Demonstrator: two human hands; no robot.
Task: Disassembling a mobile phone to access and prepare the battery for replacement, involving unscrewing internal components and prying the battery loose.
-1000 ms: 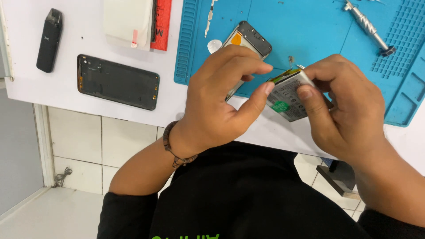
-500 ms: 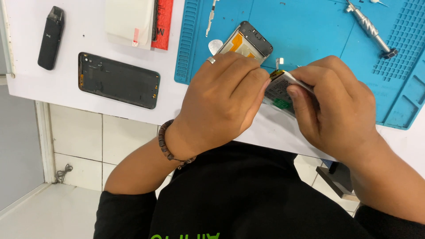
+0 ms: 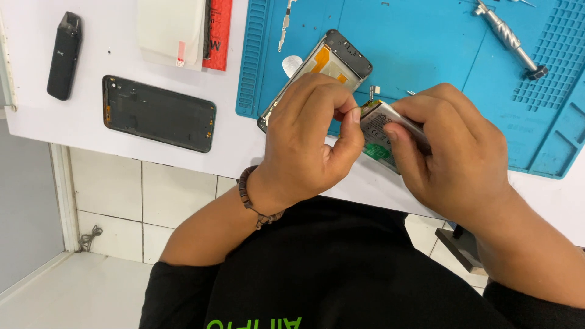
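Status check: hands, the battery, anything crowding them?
Left hand pinching at battery's top edge. Right hand gripping phone battery. Opened phone frame lies on blue mat just behind; nothing blocking.

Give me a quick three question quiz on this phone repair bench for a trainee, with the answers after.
1. True or false: both hands hold the flat silver battery above the table edge.
2. Which lies left of the blue mat? A) the dark back cover B) the metal screwdriver C) the opened phone frame
3. Fill in: the beaded bracelet sits on the ___ wrist.

Key: 1 true: left hand and right hand both grip it. 2 A. 3 left.
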